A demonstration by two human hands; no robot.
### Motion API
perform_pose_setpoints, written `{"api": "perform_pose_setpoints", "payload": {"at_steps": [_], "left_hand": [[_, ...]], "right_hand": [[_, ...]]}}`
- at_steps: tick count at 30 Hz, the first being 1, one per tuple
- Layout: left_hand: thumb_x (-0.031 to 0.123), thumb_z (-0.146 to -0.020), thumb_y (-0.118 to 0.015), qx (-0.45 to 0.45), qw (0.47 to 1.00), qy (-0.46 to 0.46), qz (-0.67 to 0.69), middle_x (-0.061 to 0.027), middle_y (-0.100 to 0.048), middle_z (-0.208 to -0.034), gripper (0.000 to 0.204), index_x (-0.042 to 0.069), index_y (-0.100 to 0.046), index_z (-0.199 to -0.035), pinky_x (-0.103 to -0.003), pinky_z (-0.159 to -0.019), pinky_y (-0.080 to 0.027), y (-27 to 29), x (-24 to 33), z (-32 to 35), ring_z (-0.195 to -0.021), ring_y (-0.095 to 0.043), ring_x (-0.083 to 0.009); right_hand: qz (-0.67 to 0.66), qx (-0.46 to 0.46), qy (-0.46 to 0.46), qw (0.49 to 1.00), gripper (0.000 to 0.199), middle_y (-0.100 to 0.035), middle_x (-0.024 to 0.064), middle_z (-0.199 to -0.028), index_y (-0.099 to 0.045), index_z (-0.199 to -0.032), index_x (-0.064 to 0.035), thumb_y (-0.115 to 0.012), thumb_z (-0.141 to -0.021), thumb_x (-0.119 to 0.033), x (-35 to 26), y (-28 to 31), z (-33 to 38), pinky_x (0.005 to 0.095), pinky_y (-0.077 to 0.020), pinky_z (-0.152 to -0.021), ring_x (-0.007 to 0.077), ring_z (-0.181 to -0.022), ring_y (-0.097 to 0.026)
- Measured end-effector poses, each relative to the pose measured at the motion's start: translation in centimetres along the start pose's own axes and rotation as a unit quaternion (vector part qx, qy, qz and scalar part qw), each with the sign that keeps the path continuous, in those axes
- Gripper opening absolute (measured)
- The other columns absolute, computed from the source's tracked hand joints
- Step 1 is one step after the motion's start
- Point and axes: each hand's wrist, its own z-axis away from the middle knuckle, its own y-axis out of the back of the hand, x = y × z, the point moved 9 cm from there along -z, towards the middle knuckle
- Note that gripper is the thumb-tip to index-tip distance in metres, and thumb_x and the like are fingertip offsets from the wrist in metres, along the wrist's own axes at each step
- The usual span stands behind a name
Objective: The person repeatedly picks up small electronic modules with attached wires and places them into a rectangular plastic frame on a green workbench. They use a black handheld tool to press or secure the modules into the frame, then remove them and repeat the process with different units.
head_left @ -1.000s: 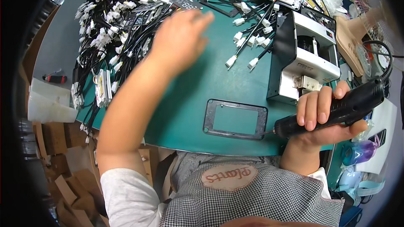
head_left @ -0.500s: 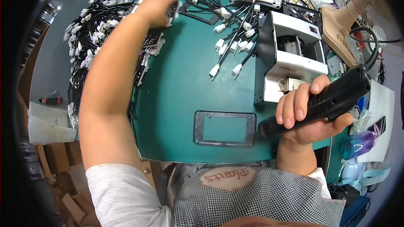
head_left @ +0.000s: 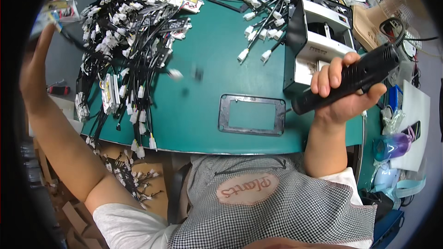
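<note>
Left hand [head_left: 39,60] has swung from the cable pile out to 10 o'clock, grip clenched on a labelled harness [head_left: 57,11], right hand [head_left: 344,92] still grasping the black power driver [head_left: 350,78], frame [head_left: 251,114] on the surface [head_left: 194,120] unfilled, big pile [head_left: 124,41] left.

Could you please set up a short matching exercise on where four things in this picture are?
Things:
1. black tool
2. rectangular frame
3. cable pile
4. white box

Places:
a. flat on the green table, near its front edge
b. left part of the table
c. in the right hand
d. behind the right hand

Pairs: 1-c, 2-a, 3-b, 4-d
</note>
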Motion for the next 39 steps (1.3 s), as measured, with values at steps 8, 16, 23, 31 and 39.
{"api": "perform_pose_setpoints", "payload": {"at_steps": [8,16,23,31,39], "left_hand": [[0.015,-0.068,-0.083,-0.176,0.881,0.136,0.418,-0.0186,-0.063,-0.128,0.066,0.004,-0.052,-0.126,-0.037,-0.102,-0.051,-18.8,11.8,10.5,-0.116,-0.063,-0.0246],[0.016,-0.062,-0.090,-0.240,0.948,-0.067,0.200,-0.0118,-0.063,-0.112,0.055,0.007,-0.058,-0.106,-0.046,-0.097,-0.049,-27.7,20.2,15.0,-0.106,-0.060,-0.0355],[0.022,-0.066,-0.090,-0.223,0.965,-0.110,0.086,-0.0078,-0.066,-0.116,0.051,0.021,-0.075,-0.115,-0.048,-0.103,-0.048,-28.8,20.7,16.7,-0.116,-0.060,-0.0355],[0.020,-0.077,-0.084,-0.262,0.955,-0.063,0.122,-0.0145,-0.064,-0.132,0.041,0.027,-0.076,-0.117,-0.051,-0.107,-0.046,-31.5,20.4,18.5,-0.128,-0.058,-0.0409],[0.016,-0.077,-0.084,-0.256,0.958,-0.046,0.125,-0.0213,-0.062,-0.135,0.042,0.024,-0.076,-0.117,-0.052,-0.106,-0.048,-32.4,20.3,18.8,-0.125,-0.060,-0.0434]], "right_hand": [[0.005,-0.042,0.028,0.999,0.100,-0.062,0.0093,-0.079,-0.064,-0.127,-0.0093,-0.044,-0.079,-0.095,-1.4,-1.7,0.6,0.0399,-0.0560,-0.061,0.0234,-0.063,-0.063],[0.090,-0.068,0.048,0.992,0.092,-0.057,0.0057,-0.082,-0.063,-0.124,-0.0037,-0.062,-0.078,-0.083,-4.8,-2.1,1.9,0.0378,-0.0468,-0.062,0.0214,-0.063,-0.058],[0.127,-0.086,0.048,0.987,0.091,-0.058,0.0069,-0.085,-0.063,-0.125,-0.0040,-0.061,-0.078,-0.082,-6.4,-1.7,2.3,0.0401,-0.0492,-0.066,0.0223,-0.067,-0.059],[0.171,-0.135,0.045,0.975,0.097,-0.061,0.0070,-0.088,-0.063,-0.126,-0.0070,-0.058,-0.074,-0.089,-6.3,-2.4,1.9,0.0406,-0.0513,-0.070,0.0216,-0.071,-0.062],[0.221,-0.067,0.118,0.966,0.101,-0.063,0.0083,-0.084,-0.069,-0.118,-0.0095,-0.055,-0.068,-0.096,-9.1,-0.8,1.2,0.0422,-0.0512,-0.067,0.0255,-0.069,-0.063]]}}
